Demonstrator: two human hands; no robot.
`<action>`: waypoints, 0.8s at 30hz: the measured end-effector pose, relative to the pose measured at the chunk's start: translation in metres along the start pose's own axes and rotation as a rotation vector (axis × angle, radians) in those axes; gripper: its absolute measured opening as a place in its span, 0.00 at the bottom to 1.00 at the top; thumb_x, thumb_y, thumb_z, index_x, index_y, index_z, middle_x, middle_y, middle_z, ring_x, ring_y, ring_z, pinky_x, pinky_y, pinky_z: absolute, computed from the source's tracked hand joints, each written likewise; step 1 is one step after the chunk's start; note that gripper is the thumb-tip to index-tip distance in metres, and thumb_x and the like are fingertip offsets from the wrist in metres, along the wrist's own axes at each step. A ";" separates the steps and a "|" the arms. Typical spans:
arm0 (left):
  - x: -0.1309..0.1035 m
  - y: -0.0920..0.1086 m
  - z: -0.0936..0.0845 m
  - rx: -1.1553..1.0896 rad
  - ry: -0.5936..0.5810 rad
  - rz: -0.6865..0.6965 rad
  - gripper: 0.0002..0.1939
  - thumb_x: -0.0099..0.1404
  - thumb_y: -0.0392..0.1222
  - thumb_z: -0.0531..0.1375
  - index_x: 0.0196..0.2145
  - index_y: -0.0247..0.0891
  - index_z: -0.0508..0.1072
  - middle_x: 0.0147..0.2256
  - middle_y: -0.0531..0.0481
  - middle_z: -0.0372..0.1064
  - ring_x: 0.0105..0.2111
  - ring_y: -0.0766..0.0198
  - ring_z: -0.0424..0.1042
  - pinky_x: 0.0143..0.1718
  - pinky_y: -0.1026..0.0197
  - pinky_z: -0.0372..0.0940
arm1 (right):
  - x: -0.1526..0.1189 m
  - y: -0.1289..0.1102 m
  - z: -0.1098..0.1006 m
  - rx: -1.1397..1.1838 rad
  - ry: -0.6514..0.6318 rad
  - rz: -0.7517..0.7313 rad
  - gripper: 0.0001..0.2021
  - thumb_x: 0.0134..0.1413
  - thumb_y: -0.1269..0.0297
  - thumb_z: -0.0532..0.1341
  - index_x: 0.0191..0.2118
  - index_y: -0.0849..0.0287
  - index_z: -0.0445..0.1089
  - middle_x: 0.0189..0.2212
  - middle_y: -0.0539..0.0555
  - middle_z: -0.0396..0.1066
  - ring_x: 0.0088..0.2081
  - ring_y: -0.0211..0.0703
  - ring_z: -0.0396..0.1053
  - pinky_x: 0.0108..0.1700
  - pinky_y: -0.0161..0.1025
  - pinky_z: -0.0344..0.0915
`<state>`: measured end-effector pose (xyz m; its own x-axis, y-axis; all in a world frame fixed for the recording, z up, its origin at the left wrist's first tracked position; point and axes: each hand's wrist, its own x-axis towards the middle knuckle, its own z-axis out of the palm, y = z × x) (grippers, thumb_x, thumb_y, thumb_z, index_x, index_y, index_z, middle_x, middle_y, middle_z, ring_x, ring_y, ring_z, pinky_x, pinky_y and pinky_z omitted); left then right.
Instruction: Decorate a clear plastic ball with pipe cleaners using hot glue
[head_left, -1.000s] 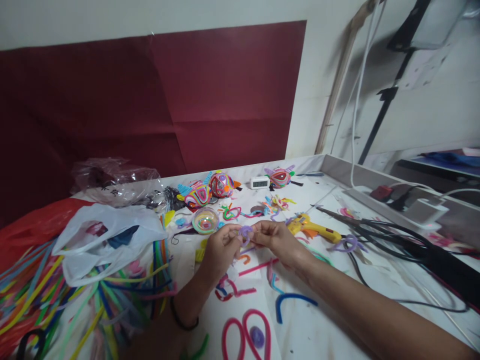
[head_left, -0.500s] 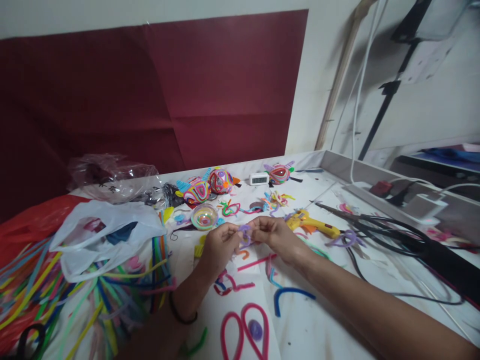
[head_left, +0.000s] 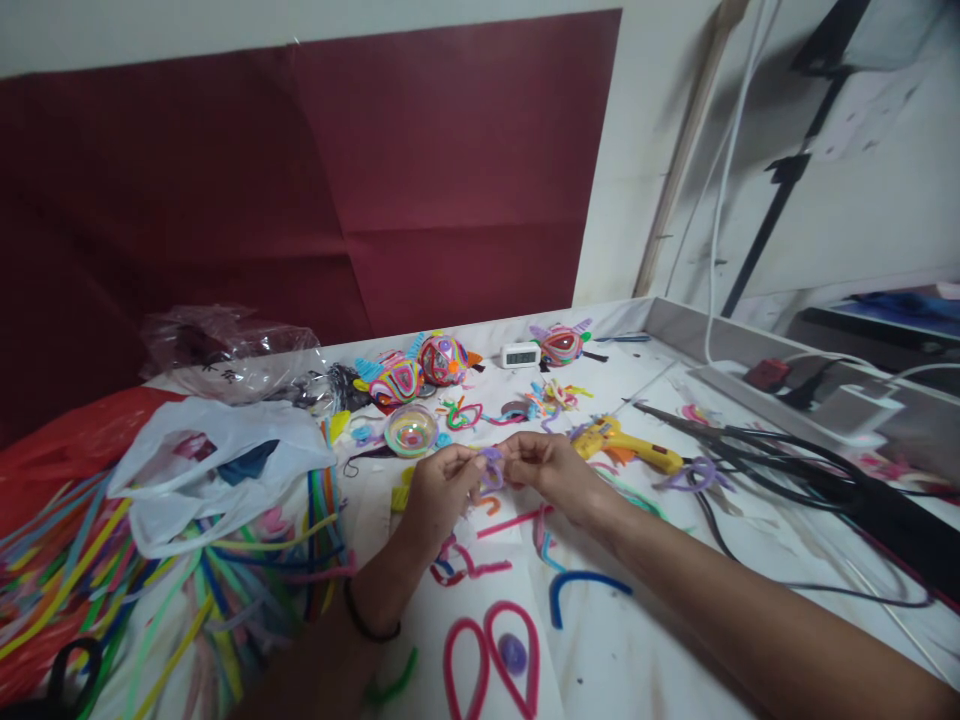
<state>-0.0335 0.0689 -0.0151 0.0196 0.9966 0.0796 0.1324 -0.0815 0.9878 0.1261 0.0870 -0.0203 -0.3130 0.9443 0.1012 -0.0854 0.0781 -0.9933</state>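
Between my two hands is a small bent piece of purple pipe cleaner (head_left: 492,470). My left hand (head_left: 442,490) pinches it from the left, thumb against forefinger. From the other side my right hand (head_left: 546,470) grips it with closed fingertips. Under the hands lie a short orange pipe cleaner (head_left: 489,506) and a straight pink pipe cleaner (head_left: 514,522). Closer to me, a white sheet (head_left: 420,640) carries two red pipe-cleaner loops (head_left: 491,660), with a purple coil (head_left: 513,654) inside the right one. A curved blue pipe cleaner (head_left: 589,582) rests to the right.
A yellow glue gun (head_left: 626,445) and large black scissors (head_left: 750,455) lie to the right. Bundled pipe cleaners (head_left: 210,600) and a white plastic bag (head_left: 217,470) fill the left. Behind are colourful decorated balls (head_left: 442,358), a clear bowl (head_left: 411,430) and a small digital clock (head_left: 520,356).
Both hands keep nearly the same place and grip on the purple pipe cleaner, which has turned slightly between the fingers. The camera view has shifted a little.
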 end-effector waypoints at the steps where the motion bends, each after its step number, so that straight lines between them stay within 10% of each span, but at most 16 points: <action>1: 0.000 0.000 0.000 -0.002 -0.003 0.000 0.11 0.53 0.47 0.61 0.25 0.36 0.71 0.12 0.58 0.62 0.11 0.73 0.55 0.13 0.69 0.50 | 0.000 0.000 0.000 0.001 0.008 -0.001 0.07 0.38 0.63 0.66 0.26 0.60 0.71 0.20 0.47 0.67 0.22 0.34 0.60 0.28 0.35 0.57; 24: -0.004 0.004 0.004 -0.018 -0.091 -0.003 0.09 0.55 0.46 0.60 0.28 0.37 0.68 0.14 0.59 0.64 0.11 0.74 0.56 0.13 0.70 0.51 | -0.005 -0.009 -0.001 -0.054 0.050 -0.074 0.09 0.39 0.61 0.66 0.28 0.59 0.71 0.20 0.46 0.66 0.23 0.35 0.60 0.28 0.35 0.56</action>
<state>-0.0294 0.0649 -0.0123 0.1092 0.9919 0.0653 0.1148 -0.0778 0.9903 0.1288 0.0822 -0.0117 -0.2602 0.9499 0.1733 -0.0547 0.1647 -0.9848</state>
